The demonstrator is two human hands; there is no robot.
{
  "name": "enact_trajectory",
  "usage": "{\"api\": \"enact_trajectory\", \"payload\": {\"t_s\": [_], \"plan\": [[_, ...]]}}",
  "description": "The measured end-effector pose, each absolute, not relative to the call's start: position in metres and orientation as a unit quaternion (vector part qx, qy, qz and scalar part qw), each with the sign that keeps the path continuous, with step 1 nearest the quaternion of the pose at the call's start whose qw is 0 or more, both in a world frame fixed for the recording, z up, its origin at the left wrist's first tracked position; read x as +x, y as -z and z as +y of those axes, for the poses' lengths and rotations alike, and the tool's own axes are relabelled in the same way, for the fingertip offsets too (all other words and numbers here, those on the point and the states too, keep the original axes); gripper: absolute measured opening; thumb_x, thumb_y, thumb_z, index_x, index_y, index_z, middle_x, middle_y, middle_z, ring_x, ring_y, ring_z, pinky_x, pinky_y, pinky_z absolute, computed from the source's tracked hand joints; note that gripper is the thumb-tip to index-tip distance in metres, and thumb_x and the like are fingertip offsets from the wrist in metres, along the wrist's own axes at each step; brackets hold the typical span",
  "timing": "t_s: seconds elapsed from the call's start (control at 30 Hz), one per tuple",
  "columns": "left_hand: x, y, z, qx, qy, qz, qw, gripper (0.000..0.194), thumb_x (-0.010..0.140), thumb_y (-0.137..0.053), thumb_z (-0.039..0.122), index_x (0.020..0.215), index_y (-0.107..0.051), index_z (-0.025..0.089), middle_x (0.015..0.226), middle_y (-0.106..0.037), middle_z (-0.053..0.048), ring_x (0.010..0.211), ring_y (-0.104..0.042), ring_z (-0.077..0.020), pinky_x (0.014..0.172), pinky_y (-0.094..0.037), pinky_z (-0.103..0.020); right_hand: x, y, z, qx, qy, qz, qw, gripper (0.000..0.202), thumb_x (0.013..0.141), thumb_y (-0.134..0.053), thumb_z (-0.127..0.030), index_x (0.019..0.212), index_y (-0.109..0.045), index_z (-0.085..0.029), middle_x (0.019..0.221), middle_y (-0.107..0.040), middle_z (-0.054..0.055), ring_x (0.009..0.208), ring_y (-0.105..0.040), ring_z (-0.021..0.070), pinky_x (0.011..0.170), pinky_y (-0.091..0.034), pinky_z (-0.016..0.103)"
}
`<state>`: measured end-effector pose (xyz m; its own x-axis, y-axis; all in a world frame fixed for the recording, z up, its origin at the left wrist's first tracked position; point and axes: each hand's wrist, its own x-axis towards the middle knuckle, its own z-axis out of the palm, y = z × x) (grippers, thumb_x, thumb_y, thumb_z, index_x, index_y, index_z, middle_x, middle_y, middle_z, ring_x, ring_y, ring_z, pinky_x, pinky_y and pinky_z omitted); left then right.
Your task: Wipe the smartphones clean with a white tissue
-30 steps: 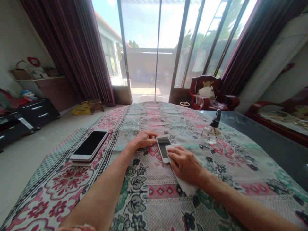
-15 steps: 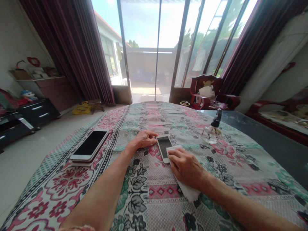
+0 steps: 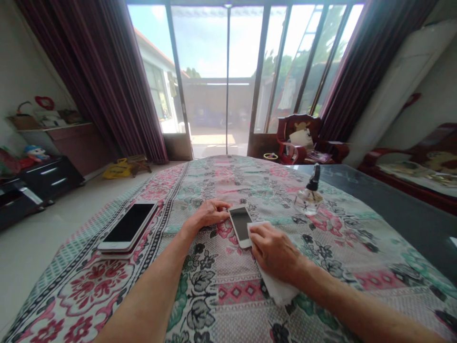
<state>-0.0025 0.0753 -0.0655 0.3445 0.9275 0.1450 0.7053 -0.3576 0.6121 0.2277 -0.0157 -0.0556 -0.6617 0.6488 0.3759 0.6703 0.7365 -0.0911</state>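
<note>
A small white smartphone with a dark screen lies flat on the floral tablecloth. My left hand grips its upper left edge between thumb and fingers. At the phone's right edge, my right hand is closed on a white cloth or tissue; the loose end trails below the palm onto the table. Farther left lies a larger white smartphone, screen up, resting on another flat, reddish-edged thing mostly hidden beneath it. A clear spray bottle with a black pump top stands beyond my right hand.
A dark tabletop shows past the cloth's right side. Behind the table are glass doors, with a red wooden chair to their right. A yellow bag and a black cabinet are at left.
My right hand and the white cloth have shifted slightly right, off the phone's screen toward its edge. My left hand stays on the phone. The whole view has tilted up a little.
</note>
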Motion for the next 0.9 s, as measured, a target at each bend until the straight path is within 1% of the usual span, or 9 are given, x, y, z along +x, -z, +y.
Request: {"api": "enact_trajectory", "payload": {"t_s": [0.07, 0.2, 0.43, 0.57, 0.63, 0.77, 0.9], "plan": [[-0.002, 0.064, 0.074, 0.788, -0.247, 0.518, 0.223, 0.035, 0.072, -0.063, 0.031, 0.105, -0.069, 0.018, 0.095, -0.067, -0.005, 0.08, -0.059, -0.0154, 0.075, -0.045, -0.025, 0.221, 0.055, -0.023, -0.325, 0.017, -0.926, 0.193, 0.019, 0.08, -0.044, -0.012, 0.081, -0.063, -0.015, 0.092, -0.064, 0.01, 0.089, -0.055, 0.0206, 0.078, -0.046, 0.033], [0.0, 0.061, 0.07, 0.783, -0.247, 0.524, 0.226, 0.035, 0.072, -0.063, 0.029, 0.105, -0.069, 0.019, 0.09, -0.067, -0.005, 0.077, -0.058, -0.0148, 0.073, -0.046, -0.024, 0.21, 0.055, -0.034, -0.294, 0.012, -0.937, 0.186, 0.017, 0.079, -0.045, -0.012, 0.079, -0.062, -0.015, 0.089, -0.064, 0.008, 0.085, -0.055, 0.0196, 0.074, -0.047, 0.031], [-0.001, 0.064, 0.072, 0.789, -0.255, 0.506, 0.237, 0.034, 0.073, -0.062, 0.032, 0.103, -0.069, 0.017, 0.077, -0.063, -0.002, 0.068, -0.056, -0.0126, 0.067, -0.045, -0.023, 0.218, 0.056, -0.023, -0.377, 0.063, -0.908, 0.172, 0.016, 0.072, -0.049, -0.009, 0.072, -0.064, -0.014, 0.077, -0.064, 0.011, 0.073, -0.056, 0.0198, 0.06, -0.043, 0.03], [-0.002, 0.065, 0.072, 0.788, -0.258, 0.499, 0.253, 0.032, 0.074, -0.06, 0.033, 0.102, -0.069, 0.018, 0.076, -0.062, -0.002, 0.067, -0.055, -0.0121, 0.064, -0.045, -0.022, 0.224, 0.06, -0.017, -0.438, 0.073, -0.882, 0.16, 0.015, 0.07, -0.05, -0.007, 0.069, -0.064, -0.013, 0.073, -0.063, 0.012, 0.066, -0.054, 0.0178, 0.055, -0.04, 0.03], [-0.002, 0.064, 0.072, 0.79, -0.257, 0.497, 0.252, 0.033, 0.074, -0.06, 0.034, 0.101, -0.07, 0.018, 0.077, -0.063, -0.002, 0.067, -0.055, -0.0124, 0.064, -0.045, -0.022, 0.222, 0.062, -0.018, -0.414, 0.074, -0.892, 0.166, 0.015, 0.071, -0.05, -0.007, 0.072, -0.065, -0.012, 0.076, -0.063, 0.012, 0.07, -0.054, 0.0187, 0.058, -0.041, 0.03], [-0.002, 0.065, 0.072, 0.786, -0.26, 0.502, 0.25, 0.036, 0.073, -0.06, 0.036, 0.102, -0.07, 0.017, 0.076, -0.064, -0.002, 0.067, -0.056, -0.0135, 0.065, -0.045, -0.023, 0.213, 0.064, -0.023, -0.285, 0.026, -0.934, 0.213, 0.017, 0.078, -0.048, -0.009, 0.084, -0.063, -0.013, 0.087, -0.063, 0.01, 0.084, -0.052, 0.0194, 0.072, -0.044, 0.032], [-0.002, 0.065, 0.072, 0.785, -0.266, 0.505, 0.242, 0.036, 0.072, -0.06, 0.033, 0.103, -0.07, 0.017, 0.077, -0.065, -0.003, 0.068, -0.057, -0.0142, 0.067, -0.046, -0.024, 0.209, 0.064, -0.023, -0.247, -0.04, -0.938, 0.239, 0.018, 0.082, -0.045, -0.01, 0.085, -0.062, -0.017, 0.091, -0.062, 0.008, 0.087, -0.051, 0.0177, 0.078, -0.043, 0.031]]}}
